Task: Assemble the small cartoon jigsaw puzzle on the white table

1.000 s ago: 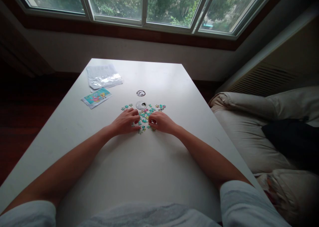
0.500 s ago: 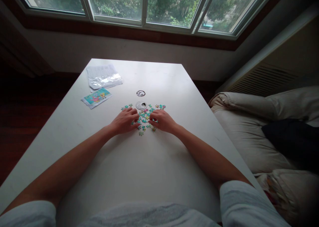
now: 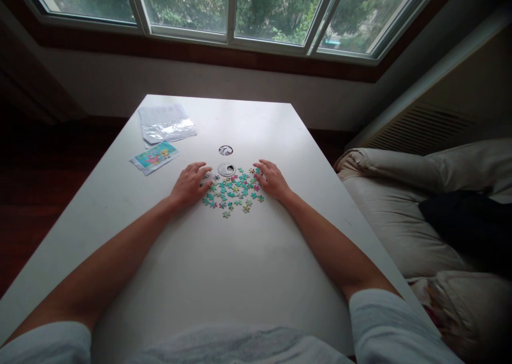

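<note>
Several small jigsaw puzzle pieces [image 3: 230, 194], mostly turquoise with some pink and yellow, lie loosely spread on the white table [image 3: 224, 263]. At the left edge of the spread is my left hand [image 3: 191, 183], fingers apart, its fingertips beside the outer pieces. My right hand [image 3: 272, 178] rests at the right edge with its fingers spread and curved, fingertips at a few pieces there. Neither hand holds anything that I can see. Just beyond the pieces sits a round metallic-looking disc [image 3: 226, 169], with a smaller round one [image 3: 226, 150] behind it.
Toward the back left of the table lie a colourful cartoon picture card [image 3: 155, 157] and a clear plastic bag with papers [image 3: 168, 123]. A beige sofa [image 3: 384, 220] with a dark cloth [image 3: 468, 225] stands along the right side. Windows [image 3: 184, 7] are beyond the table.
Both hands have moved apart, the left one leftward and the right one rightward. Pieces that were under or between them now show, and the fingers have opened out.
</note>
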The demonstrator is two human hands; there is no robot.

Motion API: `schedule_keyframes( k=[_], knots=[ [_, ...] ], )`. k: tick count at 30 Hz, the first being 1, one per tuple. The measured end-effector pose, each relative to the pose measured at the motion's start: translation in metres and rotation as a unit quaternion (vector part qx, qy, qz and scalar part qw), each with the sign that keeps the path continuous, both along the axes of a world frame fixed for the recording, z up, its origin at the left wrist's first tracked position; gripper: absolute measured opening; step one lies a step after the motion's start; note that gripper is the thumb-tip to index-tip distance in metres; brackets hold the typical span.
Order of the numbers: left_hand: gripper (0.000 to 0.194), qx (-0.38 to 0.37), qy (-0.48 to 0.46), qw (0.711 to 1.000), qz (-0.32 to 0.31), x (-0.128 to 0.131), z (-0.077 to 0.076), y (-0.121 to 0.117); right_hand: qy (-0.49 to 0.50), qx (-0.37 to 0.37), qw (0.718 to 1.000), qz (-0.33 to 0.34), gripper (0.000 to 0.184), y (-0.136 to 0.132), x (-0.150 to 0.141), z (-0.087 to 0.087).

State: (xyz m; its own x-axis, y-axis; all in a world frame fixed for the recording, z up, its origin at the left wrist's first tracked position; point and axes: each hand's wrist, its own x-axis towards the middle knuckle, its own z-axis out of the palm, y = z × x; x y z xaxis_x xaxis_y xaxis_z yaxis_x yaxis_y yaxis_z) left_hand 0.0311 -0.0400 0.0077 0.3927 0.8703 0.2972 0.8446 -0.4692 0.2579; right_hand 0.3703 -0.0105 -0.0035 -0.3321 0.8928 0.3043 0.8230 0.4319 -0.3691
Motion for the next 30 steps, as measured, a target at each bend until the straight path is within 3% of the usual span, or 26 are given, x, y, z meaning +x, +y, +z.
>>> schedule_keyframes(
  k=[18, 30],
  knots=[
    [0.066, -0.061, 0.059, 0.996, -0.004, 0.005, -0.009, -0.003, -0.025, -0.028, 0.997, 0.073, 0.054, -0.004, -0.006, 0.0],
    [0.075, -0.074, 0.077, 0.993, -0.04, 0.016, -0.006, -0.011, -0.135, -0.081, 0.982, 0.108, 0.066, -0.015, -0.032, 0.007]
  ],
)
